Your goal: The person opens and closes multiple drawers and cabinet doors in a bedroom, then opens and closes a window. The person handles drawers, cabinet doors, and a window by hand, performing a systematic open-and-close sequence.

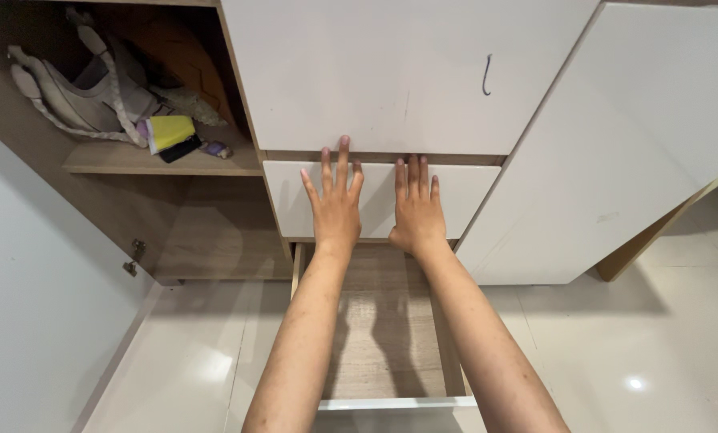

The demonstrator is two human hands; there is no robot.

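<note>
Both hands (336, 210) (417, 212) flat on white drawer front (471, 192); lower drawer (383, 337) open.

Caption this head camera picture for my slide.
Left hand and right hand flat on a white drawer front above an open lower drawer.

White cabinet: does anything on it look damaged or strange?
Yes. The upper door panel carries a short dark pen-like mark near its right side. Both flat hands, left hand and right hand, lie on the drawer front.
</note>
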